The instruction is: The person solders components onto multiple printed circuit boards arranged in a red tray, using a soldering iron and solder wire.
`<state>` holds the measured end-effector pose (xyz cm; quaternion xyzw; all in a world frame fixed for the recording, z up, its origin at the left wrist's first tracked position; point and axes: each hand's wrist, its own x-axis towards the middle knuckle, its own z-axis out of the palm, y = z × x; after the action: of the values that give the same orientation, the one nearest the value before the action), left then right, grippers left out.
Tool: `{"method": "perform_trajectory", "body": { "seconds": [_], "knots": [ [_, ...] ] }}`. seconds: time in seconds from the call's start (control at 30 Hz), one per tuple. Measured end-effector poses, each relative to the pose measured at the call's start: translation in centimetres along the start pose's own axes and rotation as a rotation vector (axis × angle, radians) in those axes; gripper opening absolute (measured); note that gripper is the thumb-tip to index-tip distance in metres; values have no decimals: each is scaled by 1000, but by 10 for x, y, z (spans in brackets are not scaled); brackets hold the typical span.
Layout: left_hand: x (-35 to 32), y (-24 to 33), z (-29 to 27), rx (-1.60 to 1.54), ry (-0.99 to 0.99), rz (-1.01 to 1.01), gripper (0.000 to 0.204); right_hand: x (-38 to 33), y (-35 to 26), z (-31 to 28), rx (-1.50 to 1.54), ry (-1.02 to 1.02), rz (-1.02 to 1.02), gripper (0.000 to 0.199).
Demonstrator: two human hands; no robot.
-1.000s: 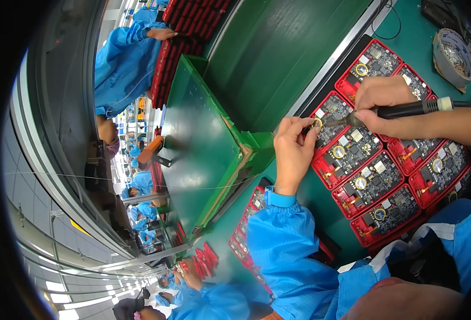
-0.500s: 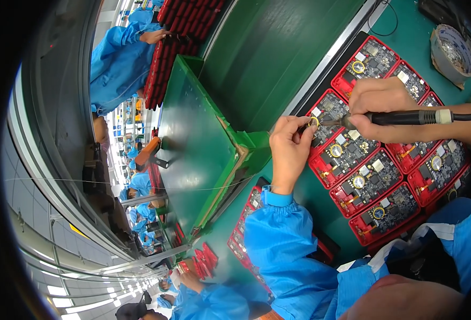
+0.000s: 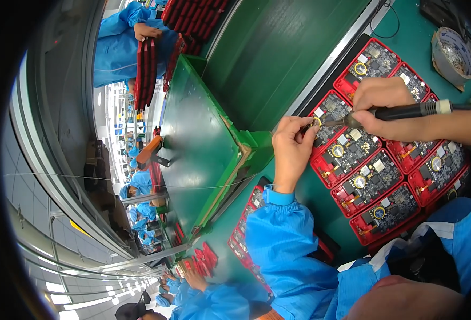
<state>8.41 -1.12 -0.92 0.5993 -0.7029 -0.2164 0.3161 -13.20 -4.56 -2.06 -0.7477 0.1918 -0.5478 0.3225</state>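
My right hand (image 3: 382, 109) grips a soldering iron (image 3: 406, 111) by its black handle. The iron's tip points left, down to a circuit board (image 3: 332, 109) in a red case. Beside that tip sits a round part with a yellow rim (image 3: 316, 122), at the board's left end. My left hand (image 3: 293, 149) pinches thumb and fingers together right at this round part; what lies between the fingertips is too small to make out. Several more red-cased boards (image 3: 374, 170) with similar yellow-rimmed discs lie in rows under and below my right hand.
A grey-white tape roll (image 3: 453, 53) stands at the far right. Beyond the boards runs a green conveyor belt (image 3: 278, 48) with a metal edge, next to a green-taped ledge (image 3: 193, 144). More red cases (image 3: 246, 229) lie near my left sleeve. A co-worker (image 3: 134, 48) handles stacked red cases at upper left.
Both my hands and the iron have shifted very slightly, still at the same board. The co-worker at upper left has lifted a stack of red cases away from the pile.
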Motion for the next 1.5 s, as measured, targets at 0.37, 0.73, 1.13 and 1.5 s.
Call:
{"method": "perform_trajectory", "body": {
  "seconds": [0.37, 0.73, 1.13, 1.5],
  "knots": [
    [-2, -1, 0, 24, -41, -45, 22, 3, 1, -4, 58, 122, 68, 16],
    [-22, 21, -16, 117, 5, -75, 6, 3, 4, -4, 61, 116, 140, 18],
    [-21, 33, -8, 206, 34, -31, 10, 2, 5, -1, 55, 87, 158, 16],
    [-19, 27, -7, 220, 46, -29, 12, 2, 8, 1, 69, 76, 134, 16]
  ]
}}
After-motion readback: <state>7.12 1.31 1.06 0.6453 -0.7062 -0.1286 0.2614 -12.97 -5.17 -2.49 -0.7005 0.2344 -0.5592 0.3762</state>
